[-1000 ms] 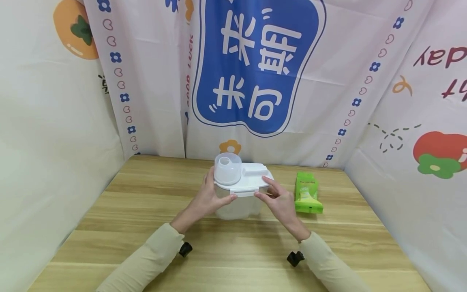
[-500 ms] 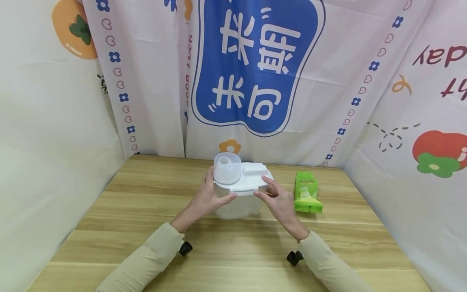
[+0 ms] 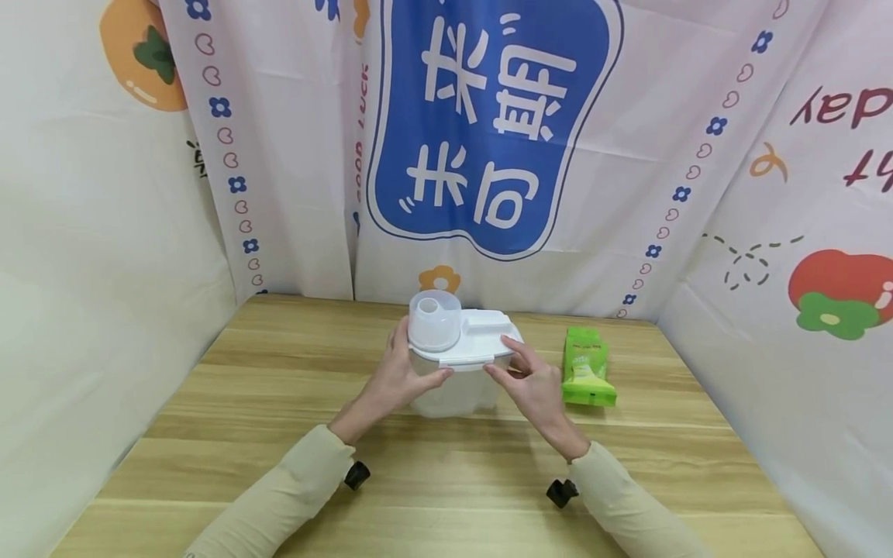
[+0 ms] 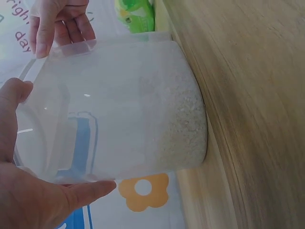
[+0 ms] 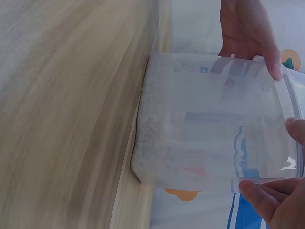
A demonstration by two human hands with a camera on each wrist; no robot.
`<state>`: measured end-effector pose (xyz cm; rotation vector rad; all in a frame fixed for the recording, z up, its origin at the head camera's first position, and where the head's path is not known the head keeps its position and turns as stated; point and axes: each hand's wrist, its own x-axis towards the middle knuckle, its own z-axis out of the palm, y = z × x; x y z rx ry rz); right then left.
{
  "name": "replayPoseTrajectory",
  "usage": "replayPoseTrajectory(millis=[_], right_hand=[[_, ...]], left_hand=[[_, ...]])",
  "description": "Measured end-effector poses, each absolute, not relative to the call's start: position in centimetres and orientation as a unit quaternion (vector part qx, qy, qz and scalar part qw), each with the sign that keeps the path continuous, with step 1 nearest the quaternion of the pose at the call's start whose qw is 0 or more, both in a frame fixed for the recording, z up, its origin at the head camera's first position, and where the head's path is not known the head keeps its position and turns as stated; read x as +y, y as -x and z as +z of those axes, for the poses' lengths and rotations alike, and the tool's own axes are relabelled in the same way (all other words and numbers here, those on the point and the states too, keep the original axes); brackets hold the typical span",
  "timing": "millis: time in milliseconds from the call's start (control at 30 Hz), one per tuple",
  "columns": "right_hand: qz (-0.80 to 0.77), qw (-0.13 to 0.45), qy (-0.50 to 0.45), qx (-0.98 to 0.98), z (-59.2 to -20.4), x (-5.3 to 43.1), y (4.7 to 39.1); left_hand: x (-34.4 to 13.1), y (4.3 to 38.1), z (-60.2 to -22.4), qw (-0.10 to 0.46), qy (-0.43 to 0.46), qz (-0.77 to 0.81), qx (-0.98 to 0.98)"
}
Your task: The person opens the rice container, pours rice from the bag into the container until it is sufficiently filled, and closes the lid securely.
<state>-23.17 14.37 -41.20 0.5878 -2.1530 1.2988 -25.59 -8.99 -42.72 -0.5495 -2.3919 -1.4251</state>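
A translucent storage container [image 3: 456,394] stands upright on the table, with what looks like rice [image 4: 183,126] in its bottom. Its white lid [image 3: 481,341] carries a clear measuring cup [image 3: 434,322] on the left and a raised handle. My left hand [image 3: 391,380] grips the left side, thumb at the left end of the front latch [image 3: 466,363]. On the opposite side, my right hand [image 3: 536,389] holds the lid's right edge, its thumb at the latch's right end and a finger on top. In the right wrist view, fingers [image 5: 259,198] touch the container's wall below the lid.
A green packet [image 3: 587,368] lies to the right of the container on the wooden table [image 3: 446,496]. Printed white cloth [image 3: 300,194] hangs behind the table and on both sides.
The front latch now shows as a narrower strip under my thumbs, having tilted slightly. Both hands and the container stay practically in place.
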Motion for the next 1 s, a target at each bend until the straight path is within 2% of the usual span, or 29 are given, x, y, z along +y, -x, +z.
replayPoseTrajectory(millis=[267,700,1000], right_hand=[[0.473,0.298,-0.215,-0.801,-43.6,15.1,25.0],[0.428,0.343,-0.226,-0.805,-43.6,15.2,25.0],[0.357,0.385,-0.251,-0.813,-43.8,14.8,25.1]], left_hand=[[-8.5,25.5,-42.8,0.157,0.167,-0.506,-0.832],[-7.9,25.2,-42.6,0.157,0.142,-0.507,-0.835],[-8.0,25.2,-43.0,0.176,0.145,-0.514,-0.827]])
